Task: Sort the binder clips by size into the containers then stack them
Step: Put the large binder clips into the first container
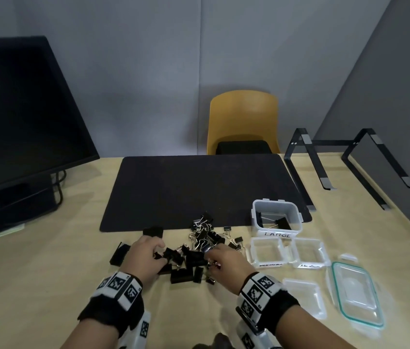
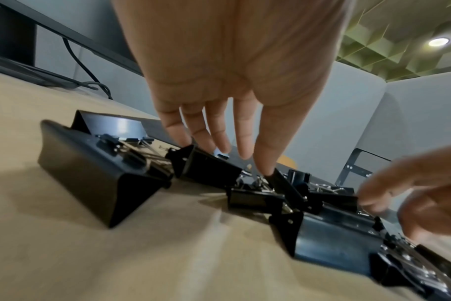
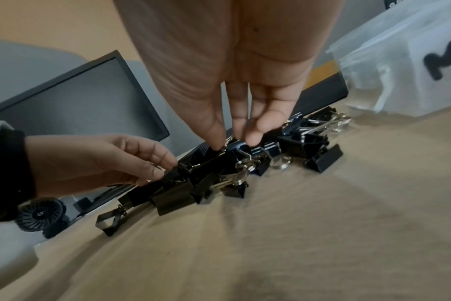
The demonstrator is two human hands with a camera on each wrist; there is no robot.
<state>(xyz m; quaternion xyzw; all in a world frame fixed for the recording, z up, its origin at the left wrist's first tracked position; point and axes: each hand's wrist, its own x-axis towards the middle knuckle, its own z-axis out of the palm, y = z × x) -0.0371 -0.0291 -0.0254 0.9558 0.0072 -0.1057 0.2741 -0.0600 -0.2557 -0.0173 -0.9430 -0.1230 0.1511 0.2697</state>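
A heap of black binder clips [image 1: 199, 248] in mixed sizes lies on the wooden table, just in front of the black mat. My left hand [image 1: 157, 253] is at the heap's left side; its fingers and thumb [image 2: 227, 160] close on a big clip [image 2: 209, 167]. My right hand [image 1: 211, 253] is on the heap's right side, thumb and fingers [image 3: 234, 140] pinching a shiny black clip [image 3: 236, 147]. The tub labelled LARGE [image 1: 297, 212] holds a couple of big clips. Two small clear tubs [image 1: 253, 250] [image 1: 324, 253] stand in front of it, one labelled Medium.
Two lids [image 1: 304, 295] [image 1: 357, 295] lie at the right front, one teal-rimmed. The black mat [image 1: 199, 187] covers the table's middle. A monitor [image 1: 22, 117] stands at the left, a black laptop stand [image 1: 350, 159] at the back right, and a yellow chair [image 1: 244, 117] behind.
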